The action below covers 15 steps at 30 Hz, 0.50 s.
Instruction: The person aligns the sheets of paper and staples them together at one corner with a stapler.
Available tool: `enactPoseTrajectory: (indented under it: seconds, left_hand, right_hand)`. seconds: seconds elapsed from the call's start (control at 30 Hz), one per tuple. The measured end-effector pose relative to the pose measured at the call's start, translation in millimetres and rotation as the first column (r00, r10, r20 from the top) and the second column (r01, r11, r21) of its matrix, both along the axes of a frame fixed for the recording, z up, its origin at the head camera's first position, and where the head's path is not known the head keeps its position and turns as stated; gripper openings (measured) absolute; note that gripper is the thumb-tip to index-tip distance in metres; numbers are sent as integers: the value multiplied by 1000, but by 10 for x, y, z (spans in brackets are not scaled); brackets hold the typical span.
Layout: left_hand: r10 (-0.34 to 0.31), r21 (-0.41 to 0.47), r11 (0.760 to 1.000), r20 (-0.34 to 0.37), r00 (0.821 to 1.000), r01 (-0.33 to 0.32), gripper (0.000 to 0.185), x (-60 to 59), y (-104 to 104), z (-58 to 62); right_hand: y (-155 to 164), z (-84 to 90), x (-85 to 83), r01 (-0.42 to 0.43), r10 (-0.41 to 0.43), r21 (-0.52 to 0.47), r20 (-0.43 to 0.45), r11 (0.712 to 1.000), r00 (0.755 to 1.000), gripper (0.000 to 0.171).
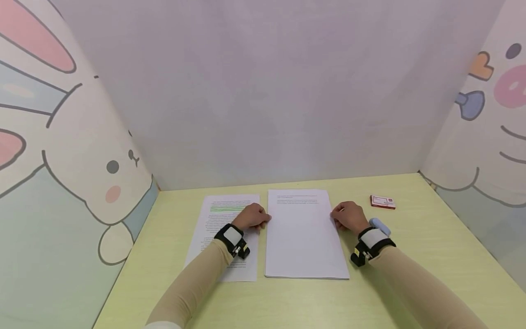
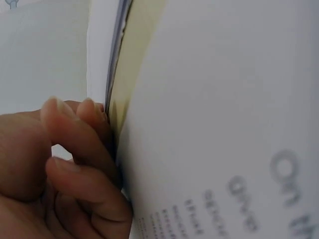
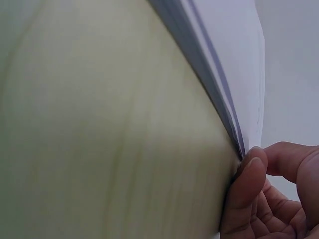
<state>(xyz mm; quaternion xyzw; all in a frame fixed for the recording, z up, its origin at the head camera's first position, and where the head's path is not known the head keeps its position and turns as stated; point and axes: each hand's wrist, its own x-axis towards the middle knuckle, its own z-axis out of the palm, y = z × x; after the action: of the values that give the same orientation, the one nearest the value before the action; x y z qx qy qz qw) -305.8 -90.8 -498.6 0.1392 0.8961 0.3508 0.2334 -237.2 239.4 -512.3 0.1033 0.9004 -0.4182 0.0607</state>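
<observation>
Beige sleeves reach in from 6 o'clock toward a white paper stack point(image 1: 306, 237) lying at the middle of the yellow bench point(image 1: 431, 237). At the stack's 9 o'clock edge the left hand point(image 1: 254, 217) has curled fingers point(image 2: 82, 164) pressed into the sheet edges; at 3 o'clock the right hand point(image 1: 349, 217) pinches the edge with its thumb point(image 3: 246, 194). A printed page with green highlighting point(image 1: 226, 228) lies under the left wrist, and a small red box point(image 1: 383, 201) sits at 2 o'clock. Squaring or lifting this stack well probably calls for even pressure from both sides, so no sheet fans out.
</observation>
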Motion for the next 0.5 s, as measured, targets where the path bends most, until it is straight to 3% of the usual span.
enactPoseTrajectory:
  seconds: [0.5]
  left_hand:
    - [-1, -2, 1000, -9, 1000, 1, 33, -41, 4, -65]
  right_hand:
    - [-8, 10, 12, -26, 27, 42, -19, 999, 999, 13]
